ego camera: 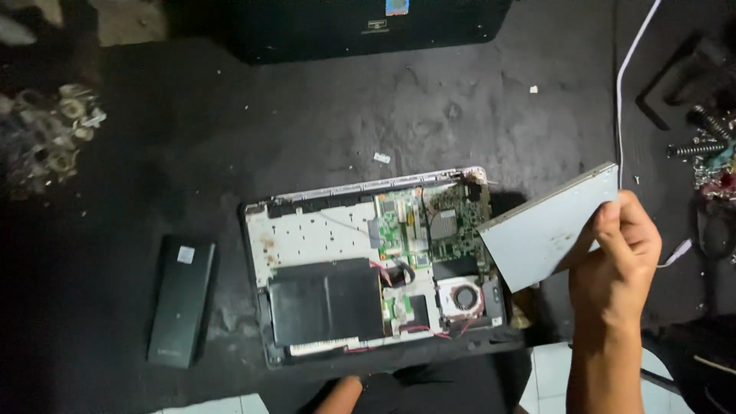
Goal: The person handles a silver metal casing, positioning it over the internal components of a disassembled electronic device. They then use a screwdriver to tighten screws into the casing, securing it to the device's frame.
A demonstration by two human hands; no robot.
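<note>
My right hand (622, 253) grips a flat grey metal optical drive (540, 230) by its right corner and holds it tilted above the right edge of an opened laptop (368, 268). The laptop lies bottom side up on the dark mat, its cover off, showing a green circuit board (425, 222), a small fan (464, 297) and a black rectangular panel (326, 303). My left hand is out of view.
A black battery pack (182, 300) lies left of the laptop. A large black case (360, 27) stands at the back. A white cable (629, 77) runs down the right. Screws and metal parts (709, 146) lie far right, washers (57, 123) far left.
</note>
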